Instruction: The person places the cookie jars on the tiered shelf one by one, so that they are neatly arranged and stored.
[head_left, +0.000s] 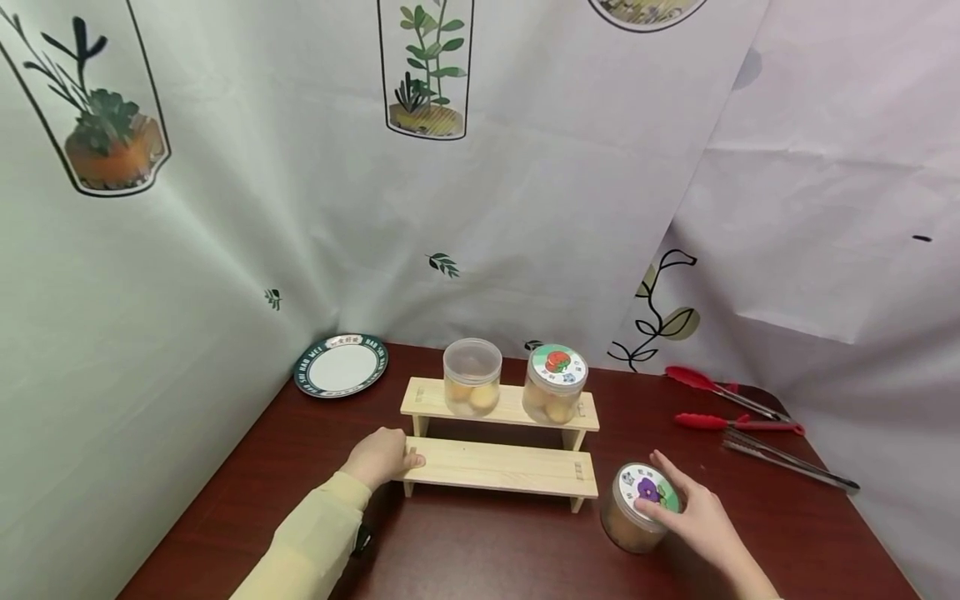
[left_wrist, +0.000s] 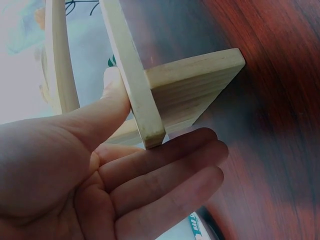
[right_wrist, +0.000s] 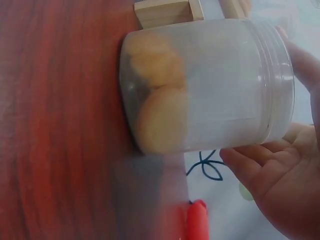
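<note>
A reddish-brown, wood-grained table (head_left: 465, 554) lies beneath the fingers, a creased, plant-printed cloth (head_left: 525, 208) beyond them. Between the hands stretches a low shelf (head_left: 498, 465) of pale wood; the left hand (head_left: 377, 457) pinches its end, thumb on top. The right hand (head_left: 699, 518) grips a cylindrical plastic jar (head_left: 628, 530) by its round lid (head_left: 636, 477), thumb and fingers apart across the rim. Below those fingers the jar looks cloudy, golden rounded pieces (right_wrist: 162, 120) inside, a purple flower (head_left: 650, 490) on its lid; whether its base touches the table is hard to tell.
</note>
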